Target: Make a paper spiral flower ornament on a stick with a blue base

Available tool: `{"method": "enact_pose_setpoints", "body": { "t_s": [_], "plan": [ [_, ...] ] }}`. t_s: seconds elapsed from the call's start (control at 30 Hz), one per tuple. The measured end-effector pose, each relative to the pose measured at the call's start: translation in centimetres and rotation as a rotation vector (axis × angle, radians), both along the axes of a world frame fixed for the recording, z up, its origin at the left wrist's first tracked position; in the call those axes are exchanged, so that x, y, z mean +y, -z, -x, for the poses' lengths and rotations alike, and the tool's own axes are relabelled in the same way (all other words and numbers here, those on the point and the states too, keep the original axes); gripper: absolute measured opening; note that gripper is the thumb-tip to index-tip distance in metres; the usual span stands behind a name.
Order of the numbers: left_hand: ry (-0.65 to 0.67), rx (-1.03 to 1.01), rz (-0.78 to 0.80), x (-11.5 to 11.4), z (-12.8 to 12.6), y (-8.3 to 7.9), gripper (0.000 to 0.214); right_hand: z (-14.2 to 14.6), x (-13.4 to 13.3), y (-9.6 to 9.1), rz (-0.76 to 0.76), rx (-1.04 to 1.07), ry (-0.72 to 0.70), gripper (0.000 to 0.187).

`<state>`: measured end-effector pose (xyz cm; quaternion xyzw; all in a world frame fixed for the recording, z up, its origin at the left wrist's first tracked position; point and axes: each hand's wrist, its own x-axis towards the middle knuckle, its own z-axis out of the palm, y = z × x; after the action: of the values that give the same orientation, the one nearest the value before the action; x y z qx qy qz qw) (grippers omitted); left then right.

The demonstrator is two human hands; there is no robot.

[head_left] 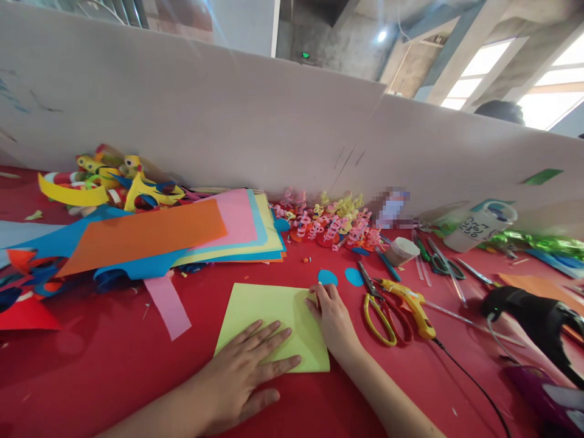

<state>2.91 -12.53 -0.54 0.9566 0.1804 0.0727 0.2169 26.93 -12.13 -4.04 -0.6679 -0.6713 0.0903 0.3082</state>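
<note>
A light green sheet of paper lies on the red table. My left hand lies flat on its near edge, fingers spread, holding it down. My right hand rests on the sheet's right edge with its fingertips pressed down near the far right corner. Two small blue paper discs lie just beyond that corner. Neither hand holds anything.
Yellow-handled scissors and a yellow glue gun with a black cord lie right of my right hand. A stack of coloured sheets sits at the left, curled paper pieces by the white partition. A black and purple object lies far right.
</note>
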Motion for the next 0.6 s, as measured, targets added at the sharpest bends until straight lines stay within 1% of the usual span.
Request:
{"method": "enact_pose_setpoints", "body": {
  "t_s": [0.2, 0.33, 0.4, 0.5, 0.57, 0.6],
  "plan": [
    [0.007, 0.007, -0.033, -0.1, 0.0, 0.0, 0.056, 0.1, 0.1, 0.2, -0.019, -0.027, 0.019, 0.014],
    [0.005, 0.069, -0.075, -0.2, 0.0, -0.1, 0.056, 0.0, 0.3, 0.1, -0.001, -0.006, 0.004, 0.013],
    [0.000, 0.082, -0.091, -0.2, 0.0, -0.2, 0.056, 0.2, 0.0, -0.6, -0.012, 0.000, 0.003, 0.014],
    [0.005, 0.085, -0.094, -0.2, -0.2, -0.3, 0.056, 1.0, -1.2, -2.4, -0.072, -0.072, 0.015, 0.018],
    [0.017, 0.098, -0.090, -0.2, -0.3, -0.3, 0.055, 1.9, -2.6, -3.6, -0.084, -0.142, -0.024, 0.021],
    [0.022, 0.104, -0.087, -0.2, -0.4, -0.4, 0.055, 2.3, -3.3, -4.0, -0.066, -0.156, -0.071, 0.023]
  ]
}}
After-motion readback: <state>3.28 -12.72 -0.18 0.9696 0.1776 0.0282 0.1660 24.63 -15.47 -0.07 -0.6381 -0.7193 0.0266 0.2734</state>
